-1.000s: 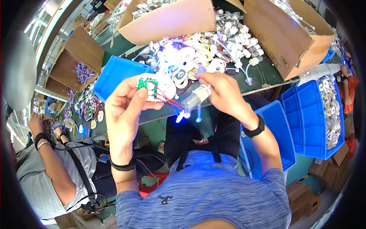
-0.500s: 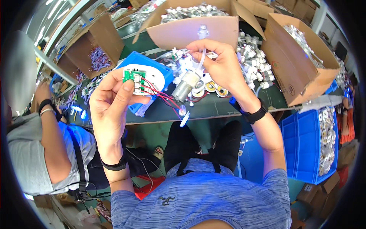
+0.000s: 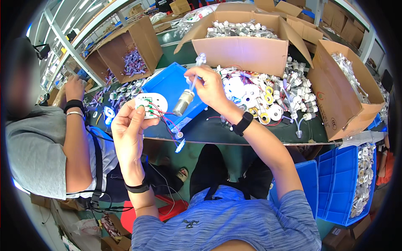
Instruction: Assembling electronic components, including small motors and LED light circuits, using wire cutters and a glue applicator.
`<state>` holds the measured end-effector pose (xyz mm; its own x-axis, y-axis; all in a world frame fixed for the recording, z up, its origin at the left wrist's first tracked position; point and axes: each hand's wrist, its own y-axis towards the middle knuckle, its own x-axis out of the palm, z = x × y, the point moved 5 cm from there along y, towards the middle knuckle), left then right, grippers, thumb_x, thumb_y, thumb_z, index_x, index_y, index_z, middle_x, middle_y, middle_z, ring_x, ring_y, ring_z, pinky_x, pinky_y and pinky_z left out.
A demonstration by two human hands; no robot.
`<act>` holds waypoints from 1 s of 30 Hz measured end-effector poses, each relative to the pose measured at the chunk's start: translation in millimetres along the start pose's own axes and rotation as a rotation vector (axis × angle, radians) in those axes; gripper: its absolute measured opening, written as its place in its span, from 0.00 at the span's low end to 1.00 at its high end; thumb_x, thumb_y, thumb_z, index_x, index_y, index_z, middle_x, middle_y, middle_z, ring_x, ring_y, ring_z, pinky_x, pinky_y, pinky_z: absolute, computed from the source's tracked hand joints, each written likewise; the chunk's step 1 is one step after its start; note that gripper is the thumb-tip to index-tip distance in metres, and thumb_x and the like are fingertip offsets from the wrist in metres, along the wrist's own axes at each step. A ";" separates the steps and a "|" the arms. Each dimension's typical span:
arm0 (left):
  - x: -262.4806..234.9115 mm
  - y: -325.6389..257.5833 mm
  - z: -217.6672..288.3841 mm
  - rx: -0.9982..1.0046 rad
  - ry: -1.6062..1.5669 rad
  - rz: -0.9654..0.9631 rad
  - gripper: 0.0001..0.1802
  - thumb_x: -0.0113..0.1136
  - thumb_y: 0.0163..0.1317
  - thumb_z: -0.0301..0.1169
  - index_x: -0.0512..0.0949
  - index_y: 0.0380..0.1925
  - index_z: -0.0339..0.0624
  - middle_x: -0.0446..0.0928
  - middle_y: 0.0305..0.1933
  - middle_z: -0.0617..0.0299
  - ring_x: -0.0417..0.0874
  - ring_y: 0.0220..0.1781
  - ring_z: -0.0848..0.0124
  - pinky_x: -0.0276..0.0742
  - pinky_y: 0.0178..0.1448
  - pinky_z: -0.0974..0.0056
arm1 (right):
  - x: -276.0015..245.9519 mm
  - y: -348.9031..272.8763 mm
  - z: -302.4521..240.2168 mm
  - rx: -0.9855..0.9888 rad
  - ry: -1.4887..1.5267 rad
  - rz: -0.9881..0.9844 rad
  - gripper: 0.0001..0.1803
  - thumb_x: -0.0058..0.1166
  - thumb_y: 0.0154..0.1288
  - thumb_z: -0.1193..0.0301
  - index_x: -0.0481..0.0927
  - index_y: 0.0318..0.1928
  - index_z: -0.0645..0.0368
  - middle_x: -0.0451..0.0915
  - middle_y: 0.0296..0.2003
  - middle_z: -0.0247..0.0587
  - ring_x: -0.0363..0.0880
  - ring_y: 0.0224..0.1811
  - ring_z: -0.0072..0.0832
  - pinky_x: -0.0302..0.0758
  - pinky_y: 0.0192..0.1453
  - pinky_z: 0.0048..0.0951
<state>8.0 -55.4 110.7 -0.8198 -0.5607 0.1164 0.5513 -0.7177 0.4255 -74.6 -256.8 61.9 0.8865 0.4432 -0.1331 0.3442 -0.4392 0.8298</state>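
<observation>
So, wires (image 3: 164, 112) are already on the green circuit board (image 3: 145, 103) and the clear tube (image 3: 193, 83) on the small motor pump (image 3: 184, 103); what's left, I can't tell. I see the left hand (image 3: 129, 124) pinching the board, the right hand (image 3: 212, 87) curled around the tube, pump hanging above the blue bin (image 3: 159, 85).

Surface (image 3: 226, 136), dark green, carries an open cardboard carton (image 3: 240, 53) at the rear, flaps spread. A second carton (image 3: 345, 100) stands to its right. A third carton (image 3: 147, 42), at left, holds purple pieces (image 3: 134, 62). A ribbed blue crate (image 3: 335, 184) stands at right. A co-worker (image 3: 39, 144) in grey occupies the left side; a red object (image 3: 179, 209) shows below surface level
</observation>
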 end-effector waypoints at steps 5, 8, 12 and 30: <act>-11.2 -4.6 -15.5 -0.058 0.067 0.072 0.13 0.51 0.62 0.25 0.72 0.45 0.28 0.79 0.37 0.53 0.82 0.34 0.71 0.81 0.36 0.71 | 15.1 -13.3 16.8 -0.032 -0.045 -0.029 0.08 0.49 0.52 0.84 0.78 0.32 0.61 0.78 0.28 0.41 0.76 0.30 0.34 0.71 0.35 0.30; -11.5 -6.8 -25.3 -0.089 0.095 0.081 0.12 0.51 0.62 0.24 0.73 0.44 0.30 0.79 0.36 0.54 0.82 0.33 0.71 0.81 0.36 0.71 | 18.2 -17.9 22.7 -0.035 -0.057 -0.049 0.10 0.47 0.50 0.85 0.78 0.32 0.61 0.77 0.28 0.42 0.76 0.32 0.35 0.71 0.36 0.31; -12.7 -11.6 -33.4 -0.111 0.126 0.081 0.12 0.51 0.62 0.24 0.73 0.44 0.29 0.79 0.36 0.55 0.82 0.33 0.72 0.81 0.35 0.71 | 24.1 -20.2 25.5 -0.036 -0.032 -0.061 0.11 0.47 0.49 0.85 0.78 0.32 0.61 0.77 0.29 0.42 0.76 0.33 0.36 0.71 0.37 0.31; -15.3 -27.1 -54.7 -0.170 0.112 0.068 0.12 0.51 0.62 0.24 0.73 0.45 0.30 0.78 0.38 0.57 0.80 0.35 0.73 0.79 0.34 0.72 | 59.7 -26.6 51.1 0.344 0.331 -0.645 0.09 0.40 0.50 0.86 0.72 0.30 0.62 0.73 0.27 0.36 0.72 0.32 0.25 0.69 0.38 0.26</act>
<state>14.0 -50.0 48.3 -0.7626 -0.6459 0.0351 0.6308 -0.7305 0.2617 -15.0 -258.6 4.1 0.3610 0.8771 -0.3169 0.8813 -0.2097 0.4235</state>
